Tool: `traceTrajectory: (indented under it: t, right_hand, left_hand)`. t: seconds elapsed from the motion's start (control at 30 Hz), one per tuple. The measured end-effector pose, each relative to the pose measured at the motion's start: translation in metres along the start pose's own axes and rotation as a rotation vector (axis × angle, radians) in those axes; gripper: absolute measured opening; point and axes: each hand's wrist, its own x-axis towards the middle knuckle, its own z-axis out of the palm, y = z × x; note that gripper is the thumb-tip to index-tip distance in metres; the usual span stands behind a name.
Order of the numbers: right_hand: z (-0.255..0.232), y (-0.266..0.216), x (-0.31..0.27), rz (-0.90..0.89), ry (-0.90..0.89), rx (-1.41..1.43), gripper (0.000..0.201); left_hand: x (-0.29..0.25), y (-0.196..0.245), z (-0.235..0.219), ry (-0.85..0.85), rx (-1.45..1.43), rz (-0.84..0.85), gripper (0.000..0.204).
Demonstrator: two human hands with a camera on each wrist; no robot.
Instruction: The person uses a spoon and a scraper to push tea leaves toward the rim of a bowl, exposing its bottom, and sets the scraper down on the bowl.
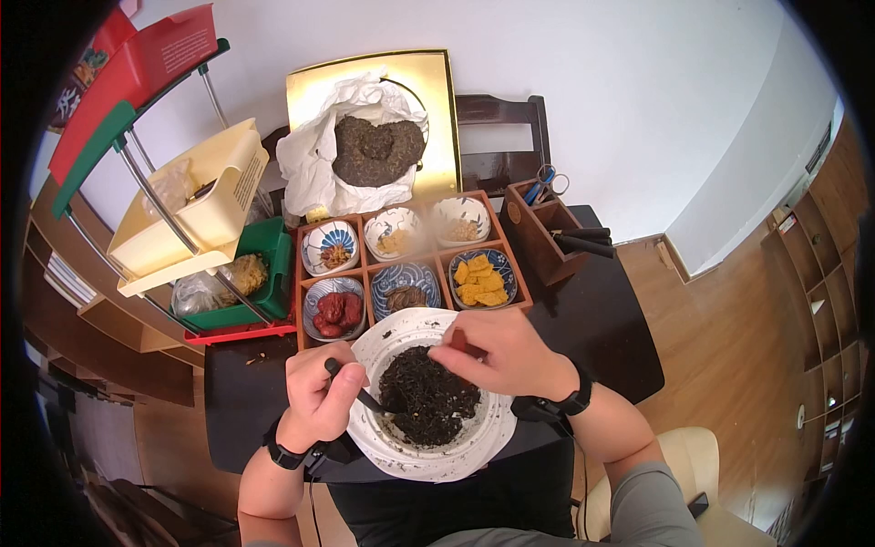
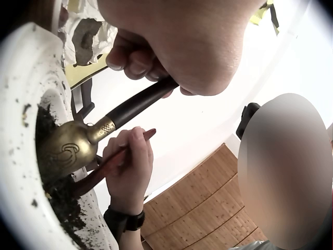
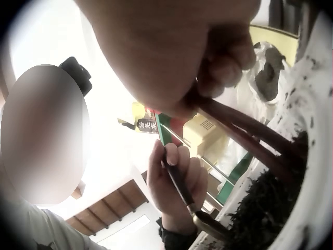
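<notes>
My left hand [image 1: 321, 390] grips the black handle [image 2: 145, 101] of a brass scoop [image 2: 67, 151], whose head rests in dark loose leaves [image 1: 428, 397] inside a white bowl [image 1: 369, 436]. Over the bowl's right side, my right hand [image 1: 501, 354] holds a reddish-brown wooden tool [image 1: 458, 340]. In the right wrist view this wooden tool [image 3: 244, 133] shows two prongs reaching down into the leaves. Both tool ends are partly buried.
Behind the bowl stands a wooden divided tray [image 1: 363, 273] with small patterned bowls. A dark cake on white paper [image 1: 305, 159] leans further back. Left is a tiered basket rack [image 1: 182, 246]; right, a wooden holder [image 1: 547, 237] with scissors.
</notes>
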Motion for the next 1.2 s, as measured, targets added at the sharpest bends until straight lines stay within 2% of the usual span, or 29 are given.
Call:
traceTrajectory:
  t: [0.07, 0.17, 0.3, 0.37, 0.5, 0.57, 0.6, 0.67, 0.8, 0.87, 0.9, 0.97, 1.0, 1.13, 1.2]
  right_hand:
    - [0.006, 0.001, -0.001, 0.009, -0.055, 0.157, 0.022]
    - [0.004, -0.003, -0.001, 0.047, -0.037, 0.259, 0.022]
    - [-0.002, 0.001, -0.001, 0.017, 0.056, 0.209, 0.022]
    - [-0.006, 0.002, -0.001, 0.037, -0.016, 0.074, 0.022]
    - [0.001, 0.003, 0.000, 0.014, -0.123, 0.075, 0.021]
    - [0.001, -0.003, 0.000, 0.097, -0.172, 0.201, 0.018]
    - [0.001, -0.003, 0.000, 0.096, -0.172, 0.201, 0.018]
    - [0.003, -0.001, -0.001, 0.106, -0.007, 0.312, 0.021]
    - [-0.006, -0.003, 0.000, 0.116, -0.014, 0.269, 0.023]
    - [-0.008, -0.006, 0.000, 0.159, -0.152, 0.265, 0.027]
    - [-0.008, -0.006, -0.001, 0.159, -0.152, 0.266, 0.027]
    - [-0.007, -0.005, -0.001, 0.111, -0.325, 0.257, 0.017]
    - [-0.006, -0.006, -0.001, 0.121, -0.354, 0.284, 0.017]
    - [0.003, 0.000, -0.002, 0.065, -0.329, 0.319, 0.017]
    - [0.001, -0.004, -0.001, 0.095, -0.177, 0.222, 0.025]
  left_hand:
    - [0.000, 0.001, 0.000, 0.003, 0.005, -0.025, 0.035]
    - [0.000, 0.001, 0.001, 0.011, 0.001, -0.018, 0.035]
    - [-0.001, 0.003, -0.002, 0.001, -0.025, -0.056, 0.027]
    - [-0.001, 0.002, 0.000, 0.010, 0.000, -0.047, 0.036]
    - [-0.001, 0.002, 0.000, 0.004, -0.001, -0.041, 0.037]
    - [-0.001, 0.002, 0.000, 0.004, 0.008, -0.030, 0.039]
    - [-0.001, 0.001, 0.000, 0.004, 0.008, -0.029, 0.039]
    - [-0.002, 0.000, 0.000, 0.034, -0.071, -0.071, 0.040]
    - [-0.005, 0.000, -0.008, 0.016, -0.211, -0.184, 0.031]
    - [-0.004, -0.001, -0.010, -0.070, -0.259, -0.214, 0.028]
    - [-0.002, 0.002, -0.009, -0.070, -0.259, -0.215, 0.028]
    - [0.004, 0.008, -0.006, -0.209, -0.233, -0.191, 0.024]
    - [0.004, 0.008, -0.008, -0.295, -0.188, -0.211, 0.018]
    - [0.002, 0.006, -0.003, -0.351, -0.147, -0.209, 0.014]
    - [0.001, 0.005, -0.001, -0.303, -0.116, -0.202, 0.015]
